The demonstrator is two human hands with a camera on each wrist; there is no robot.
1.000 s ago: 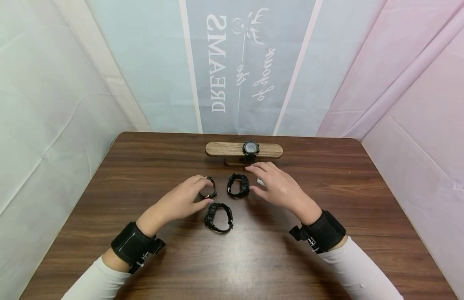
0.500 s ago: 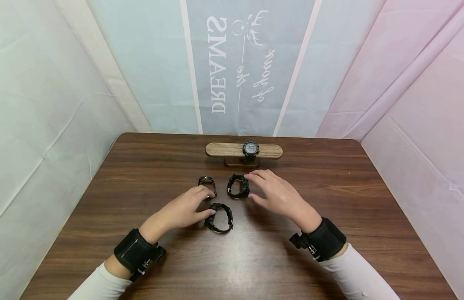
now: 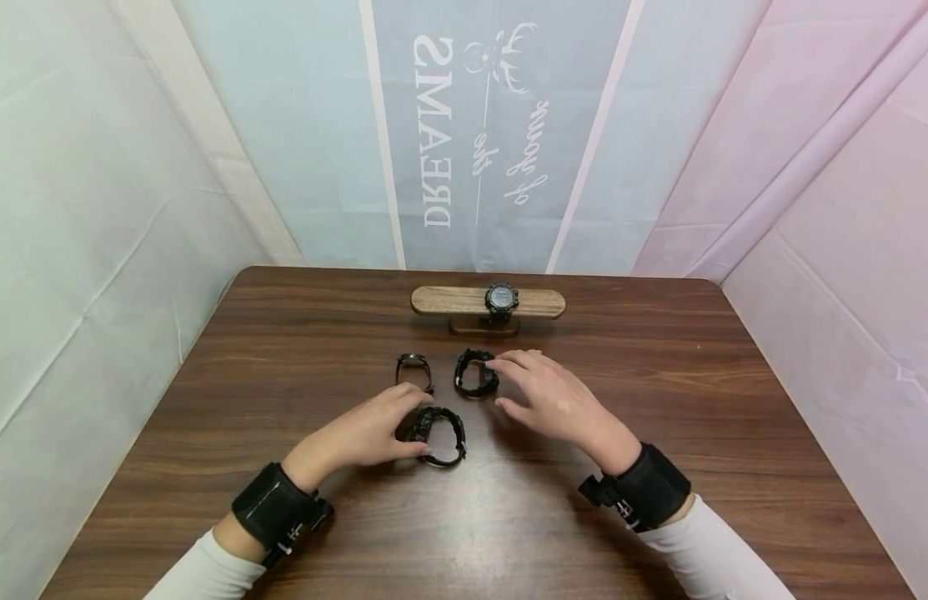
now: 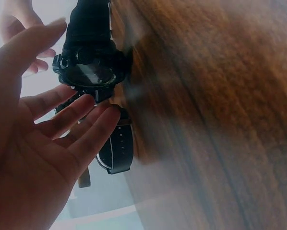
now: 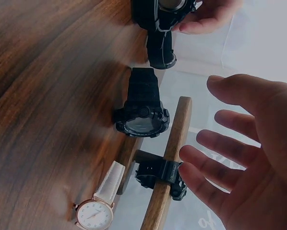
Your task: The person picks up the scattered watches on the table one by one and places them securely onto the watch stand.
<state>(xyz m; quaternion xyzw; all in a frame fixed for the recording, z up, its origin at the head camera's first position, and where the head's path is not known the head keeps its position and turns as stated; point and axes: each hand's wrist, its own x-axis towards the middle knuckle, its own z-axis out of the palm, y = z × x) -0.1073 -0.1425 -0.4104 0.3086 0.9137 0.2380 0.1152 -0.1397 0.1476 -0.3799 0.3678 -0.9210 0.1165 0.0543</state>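
Observation:
My left hand [image 3: 369,429] has its thumb and fingers spread on either side of the nearest black digital-style watch [image 4: 88,72], which stands on its side with its strap [image 3: 459,432] looped. The left wrist view shows the fingers extended, with the fingertips close by the watch face. My right hand [image 3: 557,396] hovers at the right of a second chunky black watch [image 5: 143,112], thumb and fingers apart and the palm holding nothing. A slimmer black watch [image 3: 413,358] stands just beyond my left fingers. In the right wrist view lies a white-strapped watch [image 5: 94,214], hidden behind my right hand in the head view.
At the back of the brown wooden table [image 3: 659,358] stands a wooden watch stand [image 3: 448,300] with a black watch [image 3: 502,297] strapped around its bar. Curtains [image 3: 321,125] hang along the far side and both sides of the table.
My left hand has moved from the slimmer watch toward me, to the nearest black watch. My right hand has drawn back slightly from near the stand to beside the second black watch.

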